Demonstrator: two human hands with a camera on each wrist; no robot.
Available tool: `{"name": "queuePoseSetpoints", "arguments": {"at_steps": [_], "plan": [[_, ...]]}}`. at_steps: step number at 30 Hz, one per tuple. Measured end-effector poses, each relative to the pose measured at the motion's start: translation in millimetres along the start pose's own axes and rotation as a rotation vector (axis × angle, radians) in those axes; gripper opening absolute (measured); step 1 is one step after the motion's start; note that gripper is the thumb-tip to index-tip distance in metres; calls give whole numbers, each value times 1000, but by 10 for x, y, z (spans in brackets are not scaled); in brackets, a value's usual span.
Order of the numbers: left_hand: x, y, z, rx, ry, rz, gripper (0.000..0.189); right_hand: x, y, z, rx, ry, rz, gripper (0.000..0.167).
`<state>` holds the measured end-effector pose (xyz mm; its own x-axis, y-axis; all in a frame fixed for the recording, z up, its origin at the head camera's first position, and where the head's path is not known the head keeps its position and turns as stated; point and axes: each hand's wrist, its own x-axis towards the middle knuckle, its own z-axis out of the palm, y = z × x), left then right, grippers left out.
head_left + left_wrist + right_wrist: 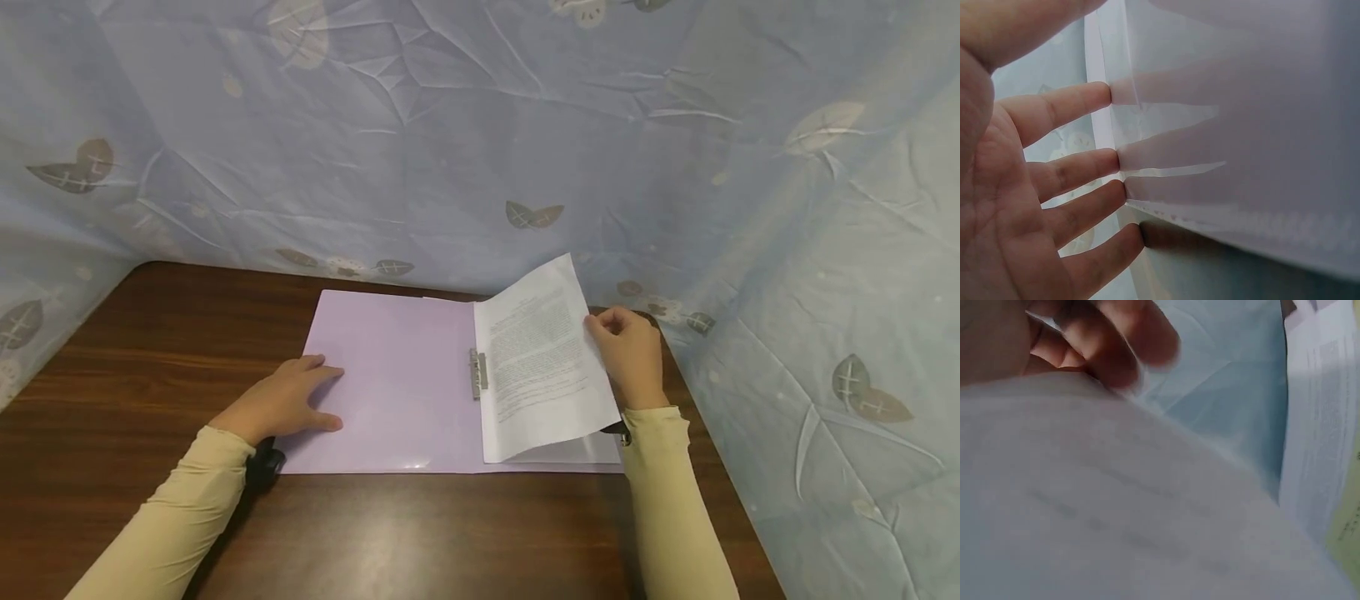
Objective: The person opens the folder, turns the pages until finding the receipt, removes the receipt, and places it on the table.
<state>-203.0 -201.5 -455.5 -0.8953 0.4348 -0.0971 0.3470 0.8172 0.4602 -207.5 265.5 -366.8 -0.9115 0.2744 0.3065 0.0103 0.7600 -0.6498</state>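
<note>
A light purple folder point(397, 375) lies spread flat on the table. Along its middle fold is a metal clip point(476, 377) beside printed paper. My left hand point(288, 398) rests on the left cover near its outer edge, fingers spread; in the left wrist view its fingertips touch the glossy cover point(1260, 137). On the other side, my right hand point(630, 354) pinches the right edge of a white printed sheet point(536, 358), which is lifted and curved above the folder's right half. In the right wrist view, that sheet point(1116, 500) hides part of the hand.
The dark wooden table point(360, 533) extends in front of the folder and to its left. Patterned pale blue cloth point(450, 167) hangs behind and at both sides. Another printed page point(1319, 394) and a yellow-green paper point(1347, 531) show at the right wrist view's edge.
</note>
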Motion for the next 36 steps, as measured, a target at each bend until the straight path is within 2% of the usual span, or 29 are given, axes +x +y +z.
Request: {"name": "queuePoseSetpoints", "arguments": {"at_steps": [3,8,10,12,19,23,27,36], "plan": [[-1,8,-4,-1,3,0,83,-50,12,-3,-34,-42,-3,25],[-4,20,1,-2,-3,-8,83,-181,39,-83,-36,-215,4,27],[-8,18,3,-1,-5,-9,84,-247,51,-116,-52,-272,12,24],[-13,17,0,1,-3,-10,84,-306,59,-136,-62,-294,11,18],[-10,6,-7,7,1,-2,85,-418,-47,-186,-1,-203,-61,12],[0,-7,12,8,1,2,85,-472,-165,-101,48,-142,-142,15],[8,-13,25,9,2,1,85,-565,-349,58,81,-120,-223,16],[19,-12,17,19,4,11,84,-754,-798,608,201,-172,-275,14]]}}
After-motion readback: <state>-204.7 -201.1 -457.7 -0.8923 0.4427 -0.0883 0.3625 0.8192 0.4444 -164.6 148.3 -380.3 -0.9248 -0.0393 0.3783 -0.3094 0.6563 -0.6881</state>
